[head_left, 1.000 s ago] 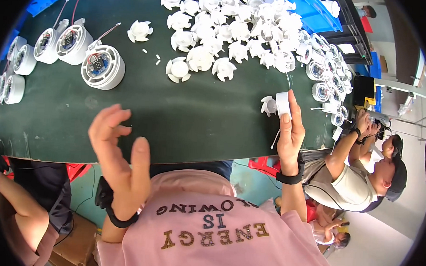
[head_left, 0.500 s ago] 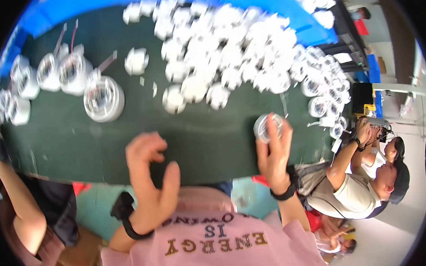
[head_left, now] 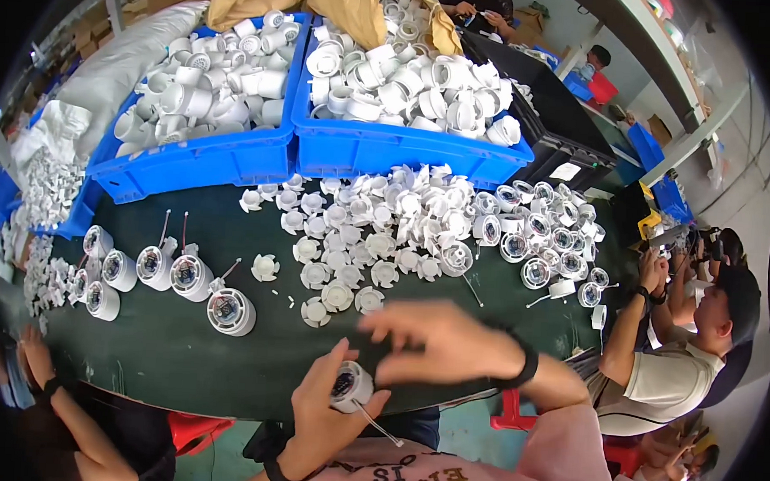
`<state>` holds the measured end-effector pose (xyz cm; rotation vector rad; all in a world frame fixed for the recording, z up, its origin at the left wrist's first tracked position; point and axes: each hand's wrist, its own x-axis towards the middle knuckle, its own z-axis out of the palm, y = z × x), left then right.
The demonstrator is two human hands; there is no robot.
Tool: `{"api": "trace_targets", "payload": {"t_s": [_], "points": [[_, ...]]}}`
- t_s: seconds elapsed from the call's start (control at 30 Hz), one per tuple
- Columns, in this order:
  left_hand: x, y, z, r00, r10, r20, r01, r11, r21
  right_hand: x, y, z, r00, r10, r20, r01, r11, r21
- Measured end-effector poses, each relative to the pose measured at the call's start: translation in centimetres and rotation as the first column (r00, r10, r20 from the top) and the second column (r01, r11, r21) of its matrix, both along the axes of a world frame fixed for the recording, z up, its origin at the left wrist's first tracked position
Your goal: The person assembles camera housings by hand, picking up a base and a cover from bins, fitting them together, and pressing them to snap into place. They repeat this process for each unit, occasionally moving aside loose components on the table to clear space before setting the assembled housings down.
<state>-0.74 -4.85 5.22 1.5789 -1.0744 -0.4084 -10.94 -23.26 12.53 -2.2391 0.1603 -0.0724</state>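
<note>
The left hand [head_left: 318, 411] is gripping a white unit [head_left: 358, 385] between curled fingers and thumb near the table's [head_left: 187, 365] edge, while the blurred right hand [head_left: 449, 344] is hovering just beside it, half open, visibly holding nothing.

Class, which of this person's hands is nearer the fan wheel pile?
Right: the right hand is just short of the pile; the left hand is farther back from it.
</note>
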Motion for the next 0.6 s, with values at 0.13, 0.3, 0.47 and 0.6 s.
{"api": "trace_targets", "payload": {"t_s": [0.13,0.3,0.47,0.6], "points": [[0.6,2.1,-0.5,0.951,-0.05,-0.306,0.051,0.999,-0.002,4.7,-13.2,0.1,0.625,-0.691,0.364,0.746,0.666,-0.015],[-0.9,2.8,-0.9,0.798,-0.146,-0.585,0.158,0.987,-0.03,6.3,-23.6,-1.2,0.506,-0.823,0.258,0.862,0.49,-0.126],[-0.8,4.2,-0.2,0.726,-0.058,-0.685,0.112,0.993,0.035,4.6,-15.3,-0.3,0.698,-0.656,0.287,0.556,0.749,0.361],[0.8,3.4,-0.8,0.557,-0.092,-0.825,0.169,0.986,0.004,0.3,-5.1,-1.3,0.939,-0.342,0.044,0.201,0.647,0.736]]}}
